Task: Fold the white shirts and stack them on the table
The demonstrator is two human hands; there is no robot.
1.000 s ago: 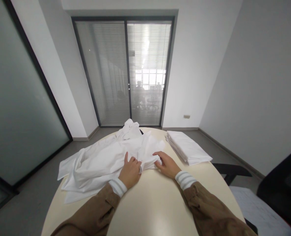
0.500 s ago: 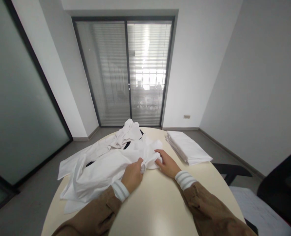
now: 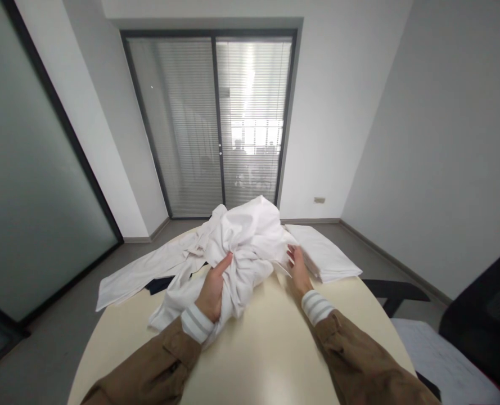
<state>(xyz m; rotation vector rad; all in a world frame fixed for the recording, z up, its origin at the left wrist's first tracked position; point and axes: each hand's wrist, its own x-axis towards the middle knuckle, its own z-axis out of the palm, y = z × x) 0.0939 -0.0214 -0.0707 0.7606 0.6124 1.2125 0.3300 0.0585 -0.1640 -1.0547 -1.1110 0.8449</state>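
A bunched white garment (image 3: 250, 242) is gathered above the round table, its folds drawn together at my left hand (image 3: 213, 287). That hand is closed on the fabric, thumb on top. Beside the garment's right edge is my right hand (image 3: 299, 269), its fingers apart; whether the fingertips touch the cloth I cannot tell. More white cloth (image 3: 148, 267) with a sleeve-like strip lies flat to the left. A dark navy piece of fabric (image 3: 160, 284) shows from under it. To the right of my right hand rests a folded white stack of cloth (image 3: 328, 253).
The round cream table (image 3: 270, 349) carries all the cloth. A black office chair (image 3: 481, 320) stands at the right, with a light cloth (image 3: 435, 354) on its seat. Behind the table are glass doors (image 3: 207, 124) with blinds.
The garment has been lifted and swung up and away, from spread out at the left to a bunch in the middle. My right hand has let go and moved slightly right.
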